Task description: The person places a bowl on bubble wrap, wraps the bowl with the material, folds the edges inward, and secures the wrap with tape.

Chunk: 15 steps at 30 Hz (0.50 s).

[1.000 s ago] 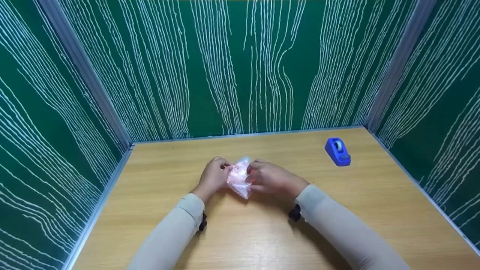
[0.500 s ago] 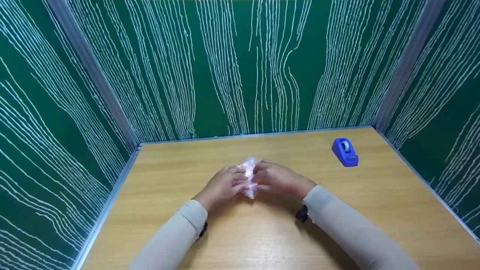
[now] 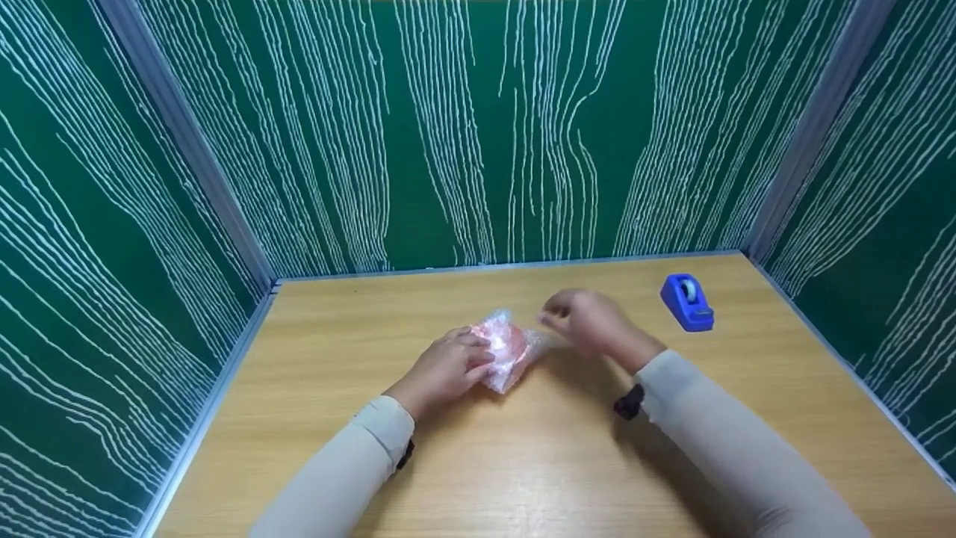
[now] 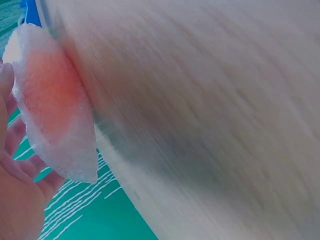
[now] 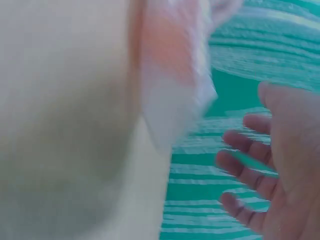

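We see plastic wrap (image 3: 503,351), clear, crinkled and finely bumpy, glossy with bright glints, around a reddish object (image 4: 52,95) whose own material we cannot tell. The tabletop (image 3: 515,463) looks to us like smooth, pale wood grain with a soft sheen. We take the tape dispenser (image 3: 683,305) for smooth blue plastic, the corner posts (image 3: 196,153) for dull grey metal, and the sleeves (image 3: 336,467) for matt, lightly creased cloth

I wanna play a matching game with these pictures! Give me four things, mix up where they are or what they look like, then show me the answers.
1. left hand
2. tape dispenser
3. right hand
4. packet

A. blue, toward the far right corner of the table
B. fingers spread, off the packet
C. orange-pink showing through see-through wrapping
D. touching the packet

Right pairs: 1-D, 2-A, 3-B, 4-C
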Tool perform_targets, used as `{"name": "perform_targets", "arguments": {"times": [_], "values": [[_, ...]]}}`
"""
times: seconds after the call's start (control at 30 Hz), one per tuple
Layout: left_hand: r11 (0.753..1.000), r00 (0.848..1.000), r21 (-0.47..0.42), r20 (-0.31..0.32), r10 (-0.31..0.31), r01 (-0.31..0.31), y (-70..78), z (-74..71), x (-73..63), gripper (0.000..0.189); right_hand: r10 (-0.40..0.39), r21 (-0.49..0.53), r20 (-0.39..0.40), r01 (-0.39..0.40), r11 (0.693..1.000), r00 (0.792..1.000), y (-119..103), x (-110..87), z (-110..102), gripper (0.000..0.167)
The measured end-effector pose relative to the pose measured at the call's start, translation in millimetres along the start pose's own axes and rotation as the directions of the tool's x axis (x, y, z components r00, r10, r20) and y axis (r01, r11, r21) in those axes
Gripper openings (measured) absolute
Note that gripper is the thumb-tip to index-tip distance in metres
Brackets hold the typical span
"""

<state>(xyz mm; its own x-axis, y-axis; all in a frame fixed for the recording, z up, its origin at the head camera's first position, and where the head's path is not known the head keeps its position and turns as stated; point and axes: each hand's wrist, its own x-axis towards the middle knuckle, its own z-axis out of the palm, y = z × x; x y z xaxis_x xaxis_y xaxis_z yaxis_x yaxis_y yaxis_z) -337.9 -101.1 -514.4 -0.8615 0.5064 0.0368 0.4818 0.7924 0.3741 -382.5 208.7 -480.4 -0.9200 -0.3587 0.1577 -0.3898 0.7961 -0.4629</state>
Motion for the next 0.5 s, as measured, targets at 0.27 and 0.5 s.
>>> {"name": "perform_targets", "arguments": {"times": [0.27,0.5], "values": [[1.0,1.0,-0.013,0.016,-0.027,0.027,1.7,1.3,0.0,0.037,0.21,0.098,-0.027,-0.207,0.973,0.977,57,0.5,-56,0.05],[1.0,1.0,-0.005,0.011,-0.019,0.02,0.5,-0.5,0.5,0.037,0.429,0.225,-0.009,-0.416,0.881,0.903,103,-19.2,-102,0.08]]}}
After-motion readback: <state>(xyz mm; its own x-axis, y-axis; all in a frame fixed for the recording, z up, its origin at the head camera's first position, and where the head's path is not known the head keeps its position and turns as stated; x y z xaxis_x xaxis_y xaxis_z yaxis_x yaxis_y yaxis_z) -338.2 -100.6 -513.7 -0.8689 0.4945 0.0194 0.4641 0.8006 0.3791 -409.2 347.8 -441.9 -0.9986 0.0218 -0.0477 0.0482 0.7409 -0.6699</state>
